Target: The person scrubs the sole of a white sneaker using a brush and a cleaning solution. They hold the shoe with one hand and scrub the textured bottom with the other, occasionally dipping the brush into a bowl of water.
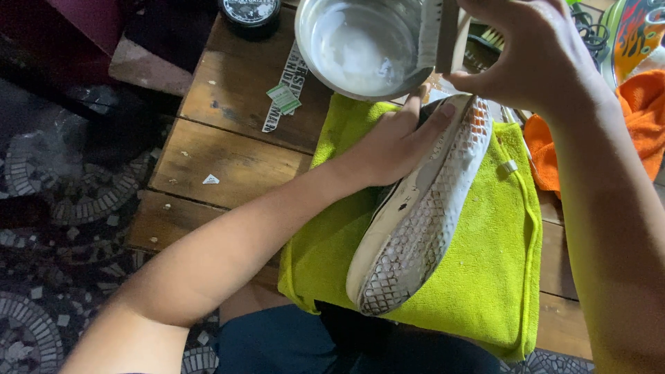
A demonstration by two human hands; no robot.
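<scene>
**Shoe held sole-up on a green cloth, brush lifted by the bowl**

The fingers of the left hand are clamped on the far end of a dark shoe with a white, lattice-patterned rubber sole, thumb on the near side and fingertips over the sole's edge. The fingers of the right hand are closed around a wooden-backed brush with pale bristles, held up just at the right rim of a round metal bowl of milky white liquid.

The shoe lies sole-up and tilted on a folded lime-green microfibre cloth. Its long axis runs diagonally, one end pointing far-right toward the bowl, the other near-left toward the person's lap. The near end of the sole stops close to the cloth's near edge, which overhangs the near edge of the worn wooden plank desk.

Open desk lies to the left of the cloth, with only paper scraps on it. To the right, an orange cloth crowds the green one; a round black tin sits at the far edge.
</scene>
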